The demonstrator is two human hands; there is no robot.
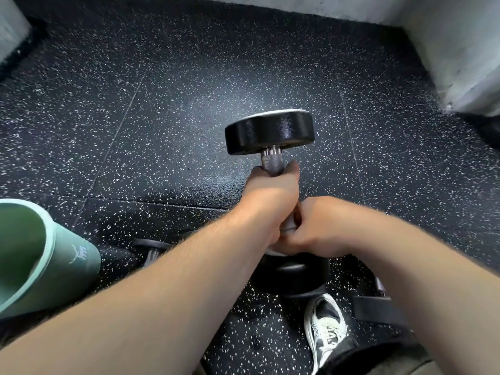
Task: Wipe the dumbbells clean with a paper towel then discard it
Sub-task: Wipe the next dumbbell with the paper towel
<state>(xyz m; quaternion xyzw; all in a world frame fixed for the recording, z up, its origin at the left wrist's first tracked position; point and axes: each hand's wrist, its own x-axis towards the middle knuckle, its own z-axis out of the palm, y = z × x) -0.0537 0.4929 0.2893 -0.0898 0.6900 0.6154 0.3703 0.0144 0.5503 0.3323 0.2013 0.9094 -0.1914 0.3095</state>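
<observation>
Left hand point(273, 201) wrapped tight round the knurled handle of the dumbbell point(270, 131), grip clamped just below the far head. Right hand point(311, 228) closed lower on the same handle, touching the left; a sliver of white at its underside reads as the paper towel point(274, 252), mostly hidden in the fist, so I cannot tell how much of it sits against the metal. Dumbbell is at centre frame, long axis running 12 to 6 from where I look: far head at 12 o'clock of my hands, near head point(292, 277) at 6 o'clock, low by the speckled floor point(162, 117); whether it rests there I cannot tell. My guess: handle wipe in progress. The next move turns on that axis, the towel hand sliding along the bar toward 12, and the left grip stands in its way, so left must shift or let go. Right hand is nearer the uncleaned near head. More dumbbells lie at 7 o'clock point(151, 250) and 4 o'clock point(378, 299), partly hidden by my arms. Green bin point(54, 255) at 9 o'clock, likely for the discard. My shoe point(326, 326) at 5 o'clock.
</observation>
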